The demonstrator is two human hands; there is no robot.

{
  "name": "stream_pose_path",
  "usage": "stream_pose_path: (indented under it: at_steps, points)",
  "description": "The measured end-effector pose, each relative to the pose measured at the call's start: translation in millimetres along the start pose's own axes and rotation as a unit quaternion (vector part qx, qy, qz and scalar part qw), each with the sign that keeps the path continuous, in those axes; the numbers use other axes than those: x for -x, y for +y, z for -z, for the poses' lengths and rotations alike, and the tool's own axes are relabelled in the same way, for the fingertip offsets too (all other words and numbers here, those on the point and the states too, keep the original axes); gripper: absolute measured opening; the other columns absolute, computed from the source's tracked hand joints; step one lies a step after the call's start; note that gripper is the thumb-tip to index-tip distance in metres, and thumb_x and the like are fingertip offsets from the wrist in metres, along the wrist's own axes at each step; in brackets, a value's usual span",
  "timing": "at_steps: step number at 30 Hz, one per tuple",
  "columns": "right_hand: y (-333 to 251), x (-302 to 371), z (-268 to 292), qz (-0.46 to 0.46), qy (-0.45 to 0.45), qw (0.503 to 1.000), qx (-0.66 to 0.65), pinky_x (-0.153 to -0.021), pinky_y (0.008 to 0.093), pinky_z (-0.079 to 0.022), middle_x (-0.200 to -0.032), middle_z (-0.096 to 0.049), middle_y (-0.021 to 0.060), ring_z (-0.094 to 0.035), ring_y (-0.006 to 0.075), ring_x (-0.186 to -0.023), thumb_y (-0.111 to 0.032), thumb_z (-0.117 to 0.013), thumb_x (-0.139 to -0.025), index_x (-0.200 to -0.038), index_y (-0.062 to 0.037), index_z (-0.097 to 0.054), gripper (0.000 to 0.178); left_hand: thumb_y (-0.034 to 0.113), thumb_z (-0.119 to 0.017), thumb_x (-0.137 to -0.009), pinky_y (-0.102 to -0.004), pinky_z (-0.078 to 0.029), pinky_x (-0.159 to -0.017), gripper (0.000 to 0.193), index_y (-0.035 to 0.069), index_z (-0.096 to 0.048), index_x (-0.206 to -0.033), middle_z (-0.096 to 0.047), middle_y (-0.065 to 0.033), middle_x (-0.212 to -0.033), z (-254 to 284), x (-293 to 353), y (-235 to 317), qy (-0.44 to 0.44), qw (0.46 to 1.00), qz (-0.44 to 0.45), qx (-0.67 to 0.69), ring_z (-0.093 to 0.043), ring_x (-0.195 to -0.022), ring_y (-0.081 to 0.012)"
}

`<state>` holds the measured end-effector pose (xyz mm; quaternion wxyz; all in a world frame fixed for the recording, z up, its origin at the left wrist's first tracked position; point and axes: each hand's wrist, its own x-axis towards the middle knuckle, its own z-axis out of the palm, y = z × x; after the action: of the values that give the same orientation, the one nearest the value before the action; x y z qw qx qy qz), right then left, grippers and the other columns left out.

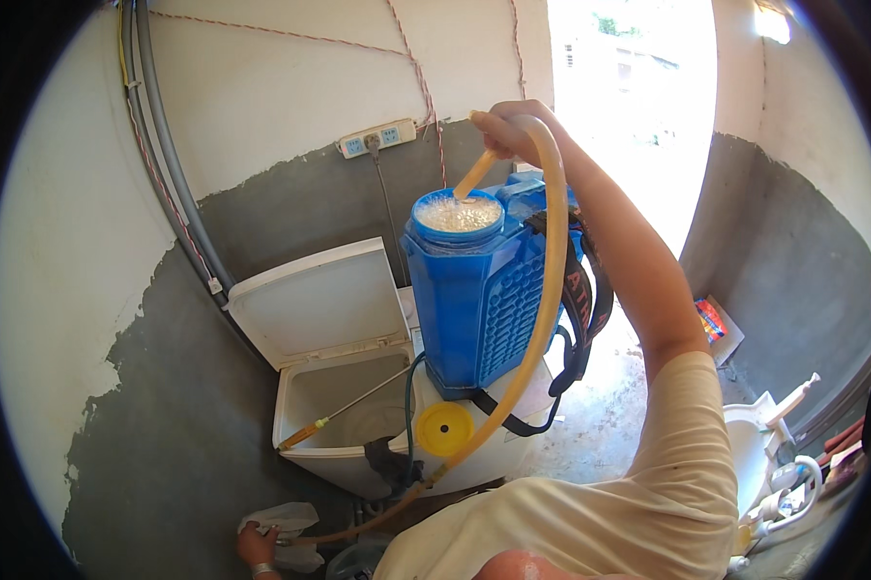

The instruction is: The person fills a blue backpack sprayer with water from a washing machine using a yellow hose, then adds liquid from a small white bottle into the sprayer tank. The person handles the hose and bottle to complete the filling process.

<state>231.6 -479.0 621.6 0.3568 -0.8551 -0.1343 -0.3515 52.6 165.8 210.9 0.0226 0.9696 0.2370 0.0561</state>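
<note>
A blue backpack sprayer tank (455,319) stands upright on a white washing machine, its round mouth full of bubbly, foamy liquid (458,215). My right hand (513,130) is closed around a yellowish hose (549,251) above it, the hose's end pointing down into the mouth. The hose arcs down past the tank to the lower left. There my left hand (255,544) is closed at its lower end, beside a translucent plastic bag (290,519); exactly what the fingers grip is hidden. A yellow round cap (444,429) lies in front of the tank.
The machine's lid (315,295) is raised over an open tub, with a spray lance (344,411) across it. A dark cloth (390,467) hangs at its front. Black straps (580,319) dangle from the tank. A plugged socket strip (376,140) is on the wall; a white basin (748,449) stands right.
</note>
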Motion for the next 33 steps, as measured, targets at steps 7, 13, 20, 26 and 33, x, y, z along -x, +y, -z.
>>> stream_pose_path:
  at_steps: [7, 13, 20, 26, 33]
  points:
    - [20.7, -4.5, 15.8, 0.004, 0.032, 0.999, 0.021, -0.050, 0.0241, -0.044, -0.057, -0.059, 0.0050, -0.055, 0.0119, -0.050, -0.037, -0.055, -0.089, -0.068, -0.0014, -0.065, 0.043, 0.040, -0.082, -0.058, -0.0403, -0.052, -0.068, 0.055, 0.005, -0.066, -0.096, -0.067, -0.0127, -0.083, -10.5, -6.3, -7.7, 0.008, 1.000, -0.015, 0.020, -0.065, -0.078, -0.0281]
    - [25.3, -13.4, 10.4, -0.002, 0.017, 1.000, 0.018, -0.050, 0.0254, -0.043, -0.056, -0.058, 0.0046, -0.053, 0.0121, -0.049, -0.040, -0.055, -0.089, -0.067, -0.0022, -0.064, 0.044, 0.042, -0.081, -0.060, -0.0403, -0.052, -0.067, 0.055, 0.005, -0.066, -0.098, -0.068, -0.0126, -0.085, -5.1, -1.2, -7.7, 0.004, 1.000, -0.014, 0.010, -0.066, -0.078, -0.0273]
    - [21.0, -13.1, 8.6, -0.011, 0.008, 1.000, 0.025, -0.050, 0.0257, -0.043, -0.054, -0.056, 0.0040, -0.051, 0.0123, -0.047, -0.040, -0.054, -0.089, -0.066, -0.0031, -0.063, 0.045, 0.042, -0.080, -0.061, -0.0402, -0.053, -0.068, 0.054, 0.005, -0.066, -0.099, -0.068, -0.0128, -0.087, 6.8, 1.0, 7.0, -0.026, 0.999, 0.021, -0.006, -0.065, -0.080, -0.0268]
    - [7.4, -7.8, 10.7, -0.017, 0.015, 0.999, 0.039, -0.050, 0.0248, -0.043, -0.054, -0.057, 0.0045, -0.052, 0.0123, -0.048, -0.039, -0.053, -0.089, -0.065, -0.0031, -0.064, 0.044, 0.042, -0.081, -0.060, -0.0407, -0.051, -0.068, 0.056, 0.004, -0.065, -0.098, -0.067, -0.0124, -0.085, 5.3, 2.6, 4.8, -0.014, 1.000, 0.023, 0.004, -0.065, -0.080, -0.0276]
    - [20.8, -7.8, 20.9, 0.003, 0.014, 0.999, 0.040, -0.049, 0.0245, -0.043, -0.054, -0.057, 0.0048, -0.052, 0.0118, -0.046, -0.039, -0.054, -0.089, -0.066, -0.0031, -0.064, 0.044, 0.040, -0.081, -0.061, -0.0405, -0.052, -0.068, 0.055, 0.005, -0.065, -0.099, -0.067, -0.0128, -0.088, 2.9, 3.4, 2.3, -0.013, 1.000, 0.017, 0.011, -0.065, -0.080, -0.0268]
